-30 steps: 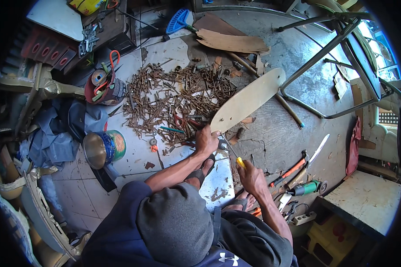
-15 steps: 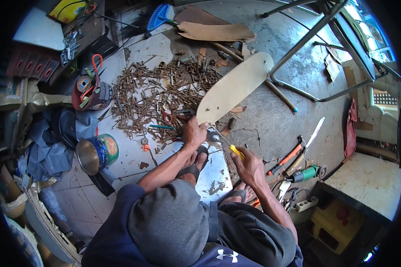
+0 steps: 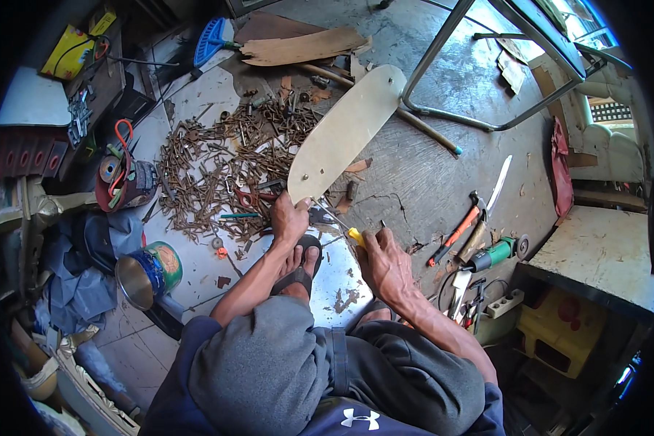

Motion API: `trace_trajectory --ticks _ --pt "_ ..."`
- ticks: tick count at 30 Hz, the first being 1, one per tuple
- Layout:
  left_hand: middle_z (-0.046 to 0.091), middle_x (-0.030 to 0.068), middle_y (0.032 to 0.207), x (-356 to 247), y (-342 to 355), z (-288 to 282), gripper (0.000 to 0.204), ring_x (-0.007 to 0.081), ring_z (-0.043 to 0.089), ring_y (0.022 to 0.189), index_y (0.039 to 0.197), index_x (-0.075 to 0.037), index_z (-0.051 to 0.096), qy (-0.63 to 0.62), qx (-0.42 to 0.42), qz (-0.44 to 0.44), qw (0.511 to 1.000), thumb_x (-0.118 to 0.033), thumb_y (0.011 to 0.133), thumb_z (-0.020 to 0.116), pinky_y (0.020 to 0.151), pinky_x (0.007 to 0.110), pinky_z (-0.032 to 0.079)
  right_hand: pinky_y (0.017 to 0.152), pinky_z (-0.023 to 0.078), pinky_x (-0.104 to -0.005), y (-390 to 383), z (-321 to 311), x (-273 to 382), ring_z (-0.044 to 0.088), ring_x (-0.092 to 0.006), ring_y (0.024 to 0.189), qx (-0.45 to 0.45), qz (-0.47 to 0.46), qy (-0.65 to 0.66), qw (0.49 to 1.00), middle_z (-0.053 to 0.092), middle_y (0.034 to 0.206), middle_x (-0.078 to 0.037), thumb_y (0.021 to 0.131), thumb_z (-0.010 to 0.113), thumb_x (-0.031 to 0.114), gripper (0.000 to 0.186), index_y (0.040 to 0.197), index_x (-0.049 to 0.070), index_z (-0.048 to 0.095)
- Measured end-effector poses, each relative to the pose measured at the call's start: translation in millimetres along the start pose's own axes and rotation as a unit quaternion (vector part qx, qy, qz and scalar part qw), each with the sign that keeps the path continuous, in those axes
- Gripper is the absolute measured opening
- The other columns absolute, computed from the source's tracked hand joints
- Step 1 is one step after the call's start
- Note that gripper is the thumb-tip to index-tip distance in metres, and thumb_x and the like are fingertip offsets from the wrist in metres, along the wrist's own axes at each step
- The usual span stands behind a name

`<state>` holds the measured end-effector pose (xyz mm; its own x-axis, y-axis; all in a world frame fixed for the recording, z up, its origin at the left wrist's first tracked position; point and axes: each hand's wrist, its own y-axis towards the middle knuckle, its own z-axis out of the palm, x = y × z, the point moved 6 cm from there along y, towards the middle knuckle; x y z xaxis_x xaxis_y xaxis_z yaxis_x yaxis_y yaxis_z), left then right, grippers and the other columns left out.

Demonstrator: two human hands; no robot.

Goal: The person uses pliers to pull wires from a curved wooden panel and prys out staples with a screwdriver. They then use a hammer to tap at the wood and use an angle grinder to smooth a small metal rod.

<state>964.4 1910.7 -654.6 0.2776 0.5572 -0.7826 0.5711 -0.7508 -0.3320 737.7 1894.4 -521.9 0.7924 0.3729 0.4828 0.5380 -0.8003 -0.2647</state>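
A long cream board (image 3: 349, 131) with rounded ends slants away from me, a small round fastener near its close end. My left hand (image 3: 289, 218) is closed on that near end, with fingers at its edge. My right hand (image 3: 386, 261) is wrapped around the yellow handle of a screwdriver (image 3: 355, 236). Its thin shaft points up and left toward the board's end by my left hand; I cannot make out what the tip touches. Above my right knuckles a small dark tip sticks up. The board's far end lies close to a bent metal tube frame (image 3: 443, 114).
Rusty nails and screws (image 3: 203, 167) pile up at left, near a tool bucket (image 3: 138, 185) and a tin can (image 3: 142, 280). At right lie an orange-handled hammer (image 3: 454, 236), a green angle grinder (image 3: 494, 254) and a power strip (image 3: 504, 304). A blue-headed broom (image 3: 211, 40) is behind.
The whole view has shifted, so most things sit further left. My right hand has turned and covers more of the screwdriver handle. My left hand keeps its hold on the board.
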Motion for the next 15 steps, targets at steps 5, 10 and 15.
trace_trajectory --ticks 5,10,15 --pt "0.076 0.0200 0.104 1.1 0.3 0.1 0.026 0.0327 0.075 0.095 0.111 0.001 0.072 -0.016 0.000 -0.008 1.000 -0.011 0.088 0.073 0.083 0.042 0.056 0.072 0.053 -0.0477 -1.6 -1.3 1.5 0.060 -0.0367 0.094 -0.036 -0.039 -0.035 0.998 0.053 0.101 -0.019 0.092 0.063 0.015 0.028 0.118 0.006 0.060" --pt "0.076 0.0194 0.104 -0.3 -0.1 0.6 0.025 0.0325 0.075 0.095 0.110 0.001 0.072 -0.017 0.009 -0.007 1.000 -0.009 0.087 0.073 0.084 0.041 0.056 0.074 0.053 -0.0463 -0.1 -1.7 -5.1 0.057 -0.0361 0.096 -0.041 -0.036 -0.046 0.997 0.052 0.101 -0.018 0.090 0.062 0.012 0.030 0.120 0.007 0.060" --pt "0.076 0.0195 0.102 3.5 0.6 0.7 0.025 0.0326 0.074 0.096 0.110 0.002 0.072 -0.029 0.008 -0.005 1.000 -0.009 0.087 0.073 0.085 0.041 0.056 0.072 0.054 -0.0501 0.7 -6.8 -1.8 0.061 -0.0393 0.091 -0.034 -0.031 -0.066 0.997 0.054 0.102 -0.020 0.093 0.062 0.015 0.029 0.121 0.006 0.059"
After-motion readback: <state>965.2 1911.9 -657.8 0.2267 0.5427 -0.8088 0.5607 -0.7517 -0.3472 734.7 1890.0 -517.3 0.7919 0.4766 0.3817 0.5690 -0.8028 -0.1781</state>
